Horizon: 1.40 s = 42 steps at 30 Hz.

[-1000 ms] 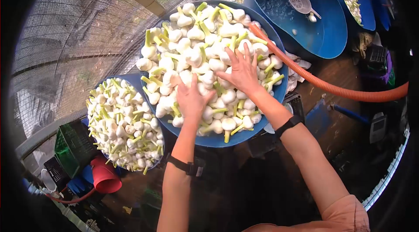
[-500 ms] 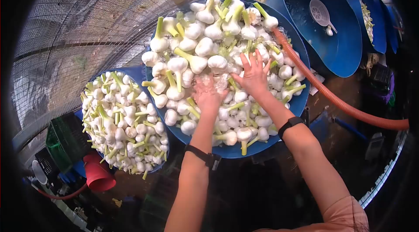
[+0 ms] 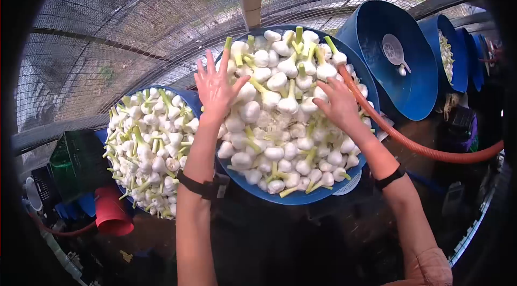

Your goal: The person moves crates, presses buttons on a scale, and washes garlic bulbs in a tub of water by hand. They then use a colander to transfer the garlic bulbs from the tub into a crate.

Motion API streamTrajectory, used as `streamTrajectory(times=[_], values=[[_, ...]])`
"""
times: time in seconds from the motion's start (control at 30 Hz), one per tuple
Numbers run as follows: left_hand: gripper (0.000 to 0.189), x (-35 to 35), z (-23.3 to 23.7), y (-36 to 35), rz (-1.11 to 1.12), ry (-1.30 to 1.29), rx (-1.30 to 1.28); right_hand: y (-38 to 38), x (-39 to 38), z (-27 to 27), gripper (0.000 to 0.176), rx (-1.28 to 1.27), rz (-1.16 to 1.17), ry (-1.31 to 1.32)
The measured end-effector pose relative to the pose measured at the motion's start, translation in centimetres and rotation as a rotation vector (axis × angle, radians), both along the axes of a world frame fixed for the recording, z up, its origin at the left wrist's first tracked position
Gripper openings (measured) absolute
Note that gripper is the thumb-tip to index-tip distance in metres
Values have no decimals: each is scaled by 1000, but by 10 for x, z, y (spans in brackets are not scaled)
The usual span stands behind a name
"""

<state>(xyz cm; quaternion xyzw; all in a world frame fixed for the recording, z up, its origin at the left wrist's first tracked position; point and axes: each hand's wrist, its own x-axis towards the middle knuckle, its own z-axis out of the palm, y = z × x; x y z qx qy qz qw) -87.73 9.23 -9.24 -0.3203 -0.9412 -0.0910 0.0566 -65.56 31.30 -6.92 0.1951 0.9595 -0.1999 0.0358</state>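
Left fingers (image 3: 210, 65) splayed at left edge of garlic (image 3: 274, 153); right fingers (image 3: 325, 88) parted over right side.

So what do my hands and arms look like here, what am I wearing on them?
Your left hand and right hand are ungloved, with bare forearms. A black band carrying a small dark block circles the left forearm; a slimmer dark strap circles the right. A pinkish-orange sleeve shows on the right arm.
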Motion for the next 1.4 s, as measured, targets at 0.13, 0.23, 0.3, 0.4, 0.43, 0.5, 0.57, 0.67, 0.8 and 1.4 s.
streamTrajectory(times=[0.13,0.23,0.3,0.4,0.43,0.5,0.57,0.67,0.8,1.4], values=[[96,-9,-46,18,-51,-237,-225,24,-110,-20,92,16,75,-124],[89,22,-79,10,-41,-241,-140,-20,-107,-78,99,172,112,-253],[89,35,-94,12,-23,-243,-222,-30,-98,-116,97,189,107,-255],[84,47,-109,17,-25,-251,-368,-27,-87,-164,86,544,179,-196],[77,49,-126,14,-28,-181,-267,-31,-90,-152,82,390,169,-208],[68,50,-127,14,-67,-191,-41,-33,-91,-131,80,342,215,-294],[70,44,-100,14,-87,-542,-309,-24,-75,-110,85,21,210,-376],[83,101,-33,-9,-42,-618,-424,-32,-4,-47,86,-54,306,-581],[89,154,-22,-22,-28,-569,-360,-64,54,-65,77,195,286,-229],[74,242,-34,-27,-241,-599,-216,-71,127,-91,63,187,73,-593]])
